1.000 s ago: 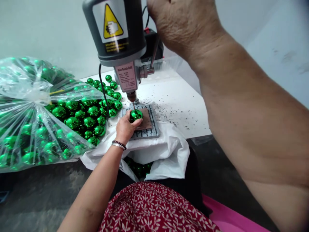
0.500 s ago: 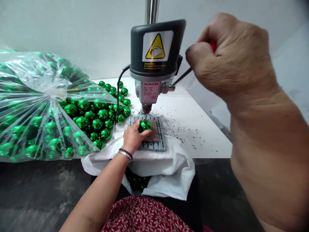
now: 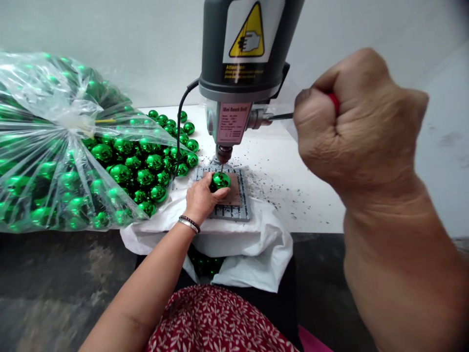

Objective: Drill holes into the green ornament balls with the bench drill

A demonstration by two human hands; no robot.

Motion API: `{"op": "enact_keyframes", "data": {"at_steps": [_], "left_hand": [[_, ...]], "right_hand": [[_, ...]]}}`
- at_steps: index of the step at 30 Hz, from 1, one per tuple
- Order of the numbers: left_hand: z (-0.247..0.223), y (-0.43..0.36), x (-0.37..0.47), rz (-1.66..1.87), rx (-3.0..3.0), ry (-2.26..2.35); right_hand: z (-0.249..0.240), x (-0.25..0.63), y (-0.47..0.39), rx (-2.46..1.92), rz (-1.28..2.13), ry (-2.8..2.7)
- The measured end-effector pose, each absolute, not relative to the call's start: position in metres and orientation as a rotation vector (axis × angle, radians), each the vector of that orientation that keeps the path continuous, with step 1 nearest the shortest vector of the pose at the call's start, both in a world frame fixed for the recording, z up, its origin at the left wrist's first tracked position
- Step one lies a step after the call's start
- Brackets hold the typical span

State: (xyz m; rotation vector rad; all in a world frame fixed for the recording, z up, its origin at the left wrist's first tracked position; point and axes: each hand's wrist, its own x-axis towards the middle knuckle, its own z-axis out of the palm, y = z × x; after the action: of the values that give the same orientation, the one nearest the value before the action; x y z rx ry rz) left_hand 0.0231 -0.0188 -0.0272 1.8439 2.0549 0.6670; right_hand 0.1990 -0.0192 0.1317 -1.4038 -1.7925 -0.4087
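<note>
My left hand (image 3: 201, 196) grips a shiny green ball (image 3: 221, 181) on a brown board (image 3: 233, 191), which lies on the grey slotted base (image 3: 242, 212) of a bench drill (image 3: 244, 88). Directly over the ball, the thin drill bit (image 3: 222, 167) comes down to its top; whether it has pierced the surface cannot be made out. On the drill's right side, my right hand (image 3: 355, 117) is closed around the lever's red knob (image 3: 334, 103), and the metal rod (image 3: 281, 117) runs from it to the drill.
A clear plastic bag (image 3: 75, 122) of green balls fills the left, with loose balls (image 3: 188, 128) beside it. Dark shavings (image 3: 269, 190) dot the white table (image 3: 308, 195). A white cloth (image 3: 256, 239) hangs over the front edge, with more green balls below it. A black cable loops left of the drill.
My right hand has brought the lever down to nearly level. My left hand still holds the ball under the bit. The whole view has shifted slightly.
</note>
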Motion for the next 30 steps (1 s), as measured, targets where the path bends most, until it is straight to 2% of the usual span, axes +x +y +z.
{"op": "enact_keyframes", "data": {"at_steps": [10, 20, 30], "left_hand": [[-0.026, -0.020, 0.023, 0.674, 1.833, 2.041], [-0.032, -0.020, 0.022, 0.712, 1.856, 2.021], [-0.031, -0.022, 0.021, 0.752, 1.837, 2.007]], "right_hand": [[0.100, 0.202, -0.011, -1.135, -0.662, -1.759], [0.065, 0.200, -0.009, -1.043, -0.634, -1.652], [0.041, 0.192, -0.010, -0.843, -0.827, -1.575]]}}
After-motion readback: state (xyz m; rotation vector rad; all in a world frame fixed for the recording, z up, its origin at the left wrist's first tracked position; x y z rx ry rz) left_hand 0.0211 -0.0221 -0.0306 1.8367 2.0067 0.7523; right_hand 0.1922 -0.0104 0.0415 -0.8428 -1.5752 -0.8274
